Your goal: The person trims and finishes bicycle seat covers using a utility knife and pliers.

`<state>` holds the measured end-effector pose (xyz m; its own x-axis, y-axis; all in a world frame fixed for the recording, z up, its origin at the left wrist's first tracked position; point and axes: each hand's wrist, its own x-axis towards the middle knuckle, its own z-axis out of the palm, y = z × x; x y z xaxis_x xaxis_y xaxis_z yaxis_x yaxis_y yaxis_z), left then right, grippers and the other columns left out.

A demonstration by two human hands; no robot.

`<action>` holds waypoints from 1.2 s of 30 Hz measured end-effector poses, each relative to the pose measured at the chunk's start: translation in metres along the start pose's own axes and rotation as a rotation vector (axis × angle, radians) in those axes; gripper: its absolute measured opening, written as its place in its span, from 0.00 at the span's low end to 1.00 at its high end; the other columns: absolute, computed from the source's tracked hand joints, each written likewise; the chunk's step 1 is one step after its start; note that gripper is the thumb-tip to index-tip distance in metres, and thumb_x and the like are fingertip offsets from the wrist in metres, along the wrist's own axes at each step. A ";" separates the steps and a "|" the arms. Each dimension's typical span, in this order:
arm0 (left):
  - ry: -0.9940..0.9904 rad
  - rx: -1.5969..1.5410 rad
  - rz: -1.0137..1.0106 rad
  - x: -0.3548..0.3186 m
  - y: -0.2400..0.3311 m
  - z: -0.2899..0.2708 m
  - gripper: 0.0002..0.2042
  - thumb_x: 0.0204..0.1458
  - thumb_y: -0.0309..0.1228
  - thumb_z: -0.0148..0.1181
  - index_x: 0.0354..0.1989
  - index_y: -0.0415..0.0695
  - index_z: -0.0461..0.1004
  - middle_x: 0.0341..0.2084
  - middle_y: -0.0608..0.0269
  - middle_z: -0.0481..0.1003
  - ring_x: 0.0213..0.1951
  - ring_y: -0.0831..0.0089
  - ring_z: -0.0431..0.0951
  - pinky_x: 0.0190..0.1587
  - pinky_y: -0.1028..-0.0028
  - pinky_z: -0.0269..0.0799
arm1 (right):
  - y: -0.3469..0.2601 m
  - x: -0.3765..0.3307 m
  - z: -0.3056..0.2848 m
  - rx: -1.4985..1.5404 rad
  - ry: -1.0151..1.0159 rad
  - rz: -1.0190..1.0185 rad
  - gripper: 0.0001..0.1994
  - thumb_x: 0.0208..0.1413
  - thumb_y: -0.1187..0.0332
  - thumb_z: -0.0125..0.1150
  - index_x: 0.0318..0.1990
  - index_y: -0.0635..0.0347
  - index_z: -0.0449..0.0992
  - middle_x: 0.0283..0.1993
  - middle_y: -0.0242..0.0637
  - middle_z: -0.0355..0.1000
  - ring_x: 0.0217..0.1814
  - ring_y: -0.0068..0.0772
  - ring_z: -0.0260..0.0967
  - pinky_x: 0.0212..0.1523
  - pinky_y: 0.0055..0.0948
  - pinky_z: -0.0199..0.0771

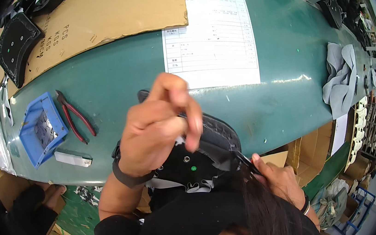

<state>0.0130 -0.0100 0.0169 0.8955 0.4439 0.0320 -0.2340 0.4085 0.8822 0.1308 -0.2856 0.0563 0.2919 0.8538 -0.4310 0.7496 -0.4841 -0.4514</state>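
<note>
Black piece (214,147) toward six o'clock

My right hand (278,180) grips its four-o'clock edge. My left hand (148,131) curls over its eleven-o'clock side; I can't tell whether it pinches anything. Red-handled pliers (68,117) lie toward nine o'clock.

There are two hands, one left hand (152,128) and one right hand (279,177). Black curved pieces number two in plain sight: one held piece (220,134) and one loose piece (16,46). The bench (284,106) is one, and it carries one blue bin (54,112), one pair of pliers (69,120), one small pale strip (73,159), one large cardboard sheet (111,15), one printed paper (213,54) and one bunch of grey cloth (339,81). The cuttings (46,131) inside the bin are several, too small to count.
</note>
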 end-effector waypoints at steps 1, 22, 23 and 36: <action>-0.055 0.076 -0.207 -0.001 0.007 -0.001 0.09 0.49 0.25 0.55 0.19 0.39 0.65 0.30 0.59 0.63 0.32 0.75 0.67 0.36 0.72 0.69 | 0.002 0.008 0.002 -0.039 0.096 -0.039 0.30 0.53 0.67 0.63 0.64 0.47 0.62 0.21 0.40 0.62 0.15 0.43 0.62 0.16 0.39 0.61; -0.048 1.466 -0.191 -0.027 0.027 -0.060 0.11 0.46 0.28 0.63 0.20 0.40 0.68 0.30 0.60 0.71 0.41 0.61 0.72 0.48 0.67 0.63 | -0.001 0.072 -0.023 -0.292 0.202 -0.104 0.27 0.55 0.61 0.59 0.64 0.37 0.62 0.23 0.39 0.67 0.17 0.46 0.66 0.19 0.41 0.62; -0.055 1.492 -0.114 -0.035 0.036 -0.065 0.09 0.47 0.26 0.61 0.20 0.38 0.68 0.36 0.55 0.73 0.44 0.62 0.74 0.47 0.65 0.67 | 0.001 0.084 -0.033 -0.345 0.169 -0.168 0.26 0.56 0.61 0.58 0.63 0.35 0.62 0.23 0.38 0.67 0.17 0.45 0.67 0.19 0.41 0.62; -0.018 0.990 0.146 0.014 0.000 -0.035 0.11 0.42 0.29 0.64 0.16 0.41 0.69 0.18 0.63 0.64 0.28 0.67 0.62 0.31 0.70 0.56 | -0.001 0.137 -0.053 -0.422 -0.031 -0.431 0.27 0.55 0.65 0.59 0.63 0.40 0.61 0.20 0.39 0.63 0.18 0.44 0.64 0.16 0.38 0.62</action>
<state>0.0120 0.0241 0.0004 0.8907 0.4211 0.1713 0.0709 -0.5008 0.8626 0.2012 -0.1581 0.0391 -0.1035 0.9471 -0.3039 0.9694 0.0277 -0.2439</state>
